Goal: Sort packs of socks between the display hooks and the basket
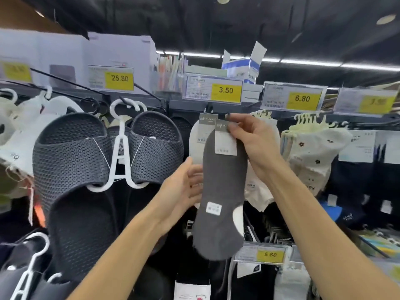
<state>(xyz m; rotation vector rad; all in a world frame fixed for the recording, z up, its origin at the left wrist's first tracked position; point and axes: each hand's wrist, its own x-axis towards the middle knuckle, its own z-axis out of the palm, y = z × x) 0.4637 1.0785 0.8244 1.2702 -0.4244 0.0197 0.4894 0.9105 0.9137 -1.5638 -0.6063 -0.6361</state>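
1. Landmark: the 3.50 price tag [226, 90] on the shelf rail.
2. The grey sock pack [223, 191] hangs straight below the tag. Its card header sits just under the rail and the sock body runs down from there.
3. My right hand [253, 137] is just below and right of the tag. The thumb and fingertips pinch the pack's card header at the top.
4. I cannot tell whether the header is threaded on the display hook [208, 109] under the tag.
5. My left hand [184, 187] is well below and left of the tag. The fingers are straight and close together, touching the pack's left edge. Their tips are hidden behind the sock, and the thumb points up.
6. A white sock pack [195, 135] hangs under the tag, behind the grey one and slightly left.
7. The dark mesh slippers [86, 152] on a white hanger are far left of the tag, and the floral socks [311, 152] are to its right.
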